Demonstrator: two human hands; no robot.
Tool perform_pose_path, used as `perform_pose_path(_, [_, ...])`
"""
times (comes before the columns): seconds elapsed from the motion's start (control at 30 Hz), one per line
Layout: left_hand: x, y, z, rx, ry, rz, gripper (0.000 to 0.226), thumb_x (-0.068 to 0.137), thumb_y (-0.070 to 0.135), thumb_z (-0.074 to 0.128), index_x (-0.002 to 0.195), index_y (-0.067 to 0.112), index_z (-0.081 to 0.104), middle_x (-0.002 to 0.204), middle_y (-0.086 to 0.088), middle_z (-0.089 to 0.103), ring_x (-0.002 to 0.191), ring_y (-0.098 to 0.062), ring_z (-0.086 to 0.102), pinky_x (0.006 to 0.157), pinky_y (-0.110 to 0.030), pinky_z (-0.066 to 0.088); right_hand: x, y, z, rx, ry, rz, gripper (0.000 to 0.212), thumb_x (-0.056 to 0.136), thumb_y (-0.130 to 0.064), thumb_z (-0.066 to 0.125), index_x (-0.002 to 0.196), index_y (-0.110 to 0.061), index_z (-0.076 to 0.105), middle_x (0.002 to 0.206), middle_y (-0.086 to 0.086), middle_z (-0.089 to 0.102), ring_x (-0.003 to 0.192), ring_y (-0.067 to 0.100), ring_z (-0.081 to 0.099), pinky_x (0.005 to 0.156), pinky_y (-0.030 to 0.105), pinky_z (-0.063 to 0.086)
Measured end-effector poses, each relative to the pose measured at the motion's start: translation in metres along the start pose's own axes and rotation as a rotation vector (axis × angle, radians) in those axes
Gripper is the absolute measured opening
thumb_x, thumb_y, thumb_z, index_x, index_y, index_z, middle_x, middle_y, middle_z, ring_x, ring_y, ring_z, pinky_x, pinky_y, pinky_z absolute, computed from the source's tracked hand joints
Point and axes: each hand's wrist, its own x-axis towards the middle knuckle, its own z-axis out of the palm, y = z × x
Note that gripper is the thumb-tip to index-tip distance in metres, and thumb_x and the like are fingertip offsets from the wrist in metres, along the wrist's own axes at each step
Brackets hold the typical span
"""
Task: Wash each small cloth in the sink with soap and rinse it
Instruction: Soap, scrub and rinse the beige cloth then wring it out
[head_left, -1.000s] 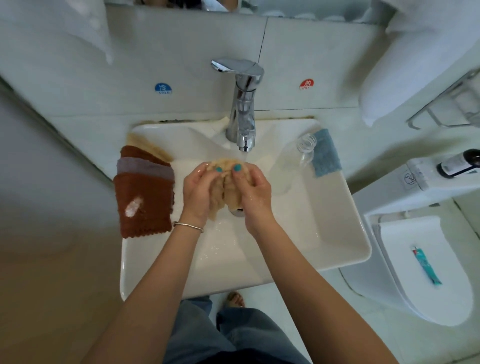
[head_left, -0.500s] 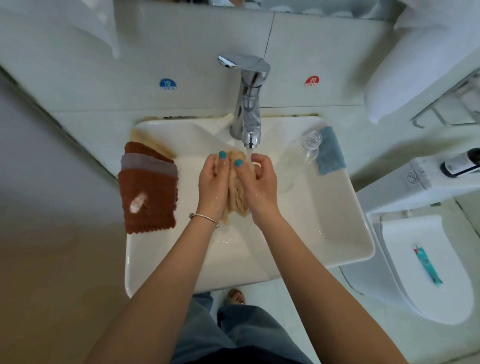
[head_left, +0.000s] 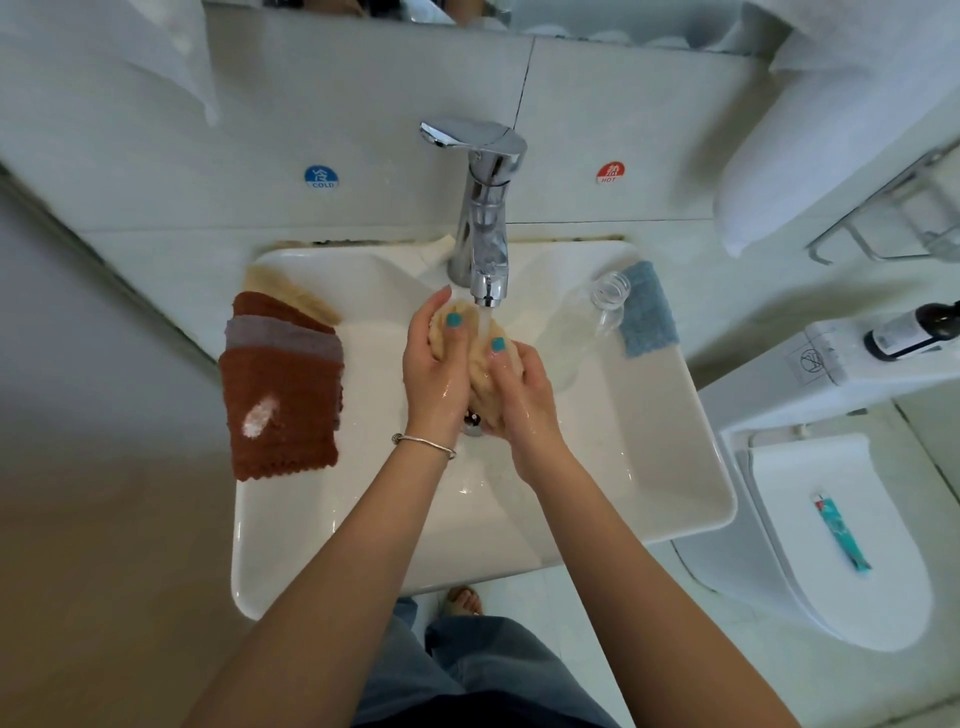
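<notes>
tan cloth (head_left: 480, 366): bunched up into a wet wad, centre of the frame, right under the spout and over the drain, squeezed between both hands
left hand (head_left: 434, 371): wrapped round the left side of the wad, thumb with teal polish pressed on top, thin bracelet (head_left: 423, 445) on the wrist
right hand (head_left: 522, 395): curled round the right side of the same wad, teal thumb on top too, skin looks wet and shiny
water (head_left: 484, 325): running down from the spout onto the top of the cloth, between the two thumbs
faucet (head_left: 483, 208): chrome, single lever, upper centre, standing at the back of the basin
sink (head_left: 675, 467): white, squarish, fills the middle of the frame
brown cloth (head_left: 280, 405): draped over the sink's left rim, pale smear on it, sits on top of a little pile
grey cloth (head_left: 283, 335): peeking out just behind the brown one, with another brown edge and a tan one behind that
blue cloth (head_left: 647, 317): lying on the right rim, upper right of the basin
clear bottle (head_left: 582, 332): on its side just left of the blue cloth, open mouth touching it
cold / hot stickers: blue cold sticker (head_left: 321, 177) left of the faucet on the wall, red hot sticker (head_left: 610, 173) right of it
toilet (head_left: 841, 545): lower right, lid down, a teal tube (head_left: 841, 532) lying on the lid
</notes>
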Motion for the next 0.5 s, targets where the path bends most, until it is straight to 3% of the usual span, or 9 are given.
perform_pose_path(0.07, [0.002,-0.001,-0.013,0.041,0.018,0.036,0.023,0.091,0.024,0.066,0.114,0.026,0.062,0.112,0.011,0.064,0.100,-0.001,0.062,0.080,-0.015,0.051,0.005,-0.002,0.002,-0.058,0.031,-0.086,0.025,0.094,-0.041,0.060,0.110,-0.023,0.055,0.103,0.001,0.069,0.092,0.015,0.069,0.072,0.029,0.055])
perform_pose_path(0.2, [0.007,-0.006,-0.025,0.250,-0.049,-0.043,0.018,0.087,0.036,0.070,0.094,0.025,0.059,0.090,0.013,0.062,0.085,-0.005,0.060,0.075,-0.022,0.051,0.013,-0.008,0.012,-0.177,0.037,-0.133,0.037,0.088,-0.053,0.063,0.106,-0.022,0.053,0.099,-0.003,0.066,0.093,0.016,0.068,0.078,0.037,0.058])
perform_pose_path(0.3, [0.000,-0.001,-0.018,0.128,0.091,0.014,0.023,0.088,0.029,0.071,0.089,0.020,0.049,0.081,0.009,0.054,0.069,0.003,0.053,0.063,-0.014,0.047,0.011,-0.007,0.016,-0.122,0.041,-0.106,0.041,0.081,-0.055,0.065,0.103,-0.022,0.057,0.096,-0.003,0.066,0.087,0.013,0.068,0.072,0.031,0.057])
perform_pose_path(0.37, [-0.003,0.000,-0.014,0.029,0.185,0.050,0.029,0.083,0.024,0.076,0.088,0.020,0.047,0.080,0.008,0.051,0.062,0.007,0.050,0.061,-0.014,0.046,0.007,-0.004,0.014,-0.109,0.037,-0.108,0.035,0.089,-0.045,0.065,0.106,-0.015,0.057,0.089,-0.003,0.065,0.071,0.003,0.065,0.059,0.023,0.053])
perform_pose_path(0.43, [-0.003,-0.006,-0.016,0.117,0.158,-0.007,0.035,0.079,0.034,0.079,0.084,0.025,0.045,0.078,0.008,0.052,0.065,0.000,0.052,0.064,-0.022,0.049,0.007,0.000,0.011,-0.121,0.072,-0.176,0.027,0.095,-0.037,0.060,0.105,-0.012,0.055,0.086,-0.006,0.062,0.065,-0.005,0.061,0.055,0.017,0.050])
perform_pose_path(0.5, [-0.002,-0.013,-0.018,0.309,0.050,-0.098,0.040,0.078,0.047,0.076,0.080,0.026,0.042,0.075,0.008,0.052,0.068,-0.010,0.052,0.068,-0.031,0.049,0.007,0.004,0.009,-0.153,0.116,-0.239,0.023,0.094,-0.038,0.058,0.104,-0.018,0.053,0.087,-0.010,0.061,0.071,-0.005,0.060,0.062,0.017,0.049])
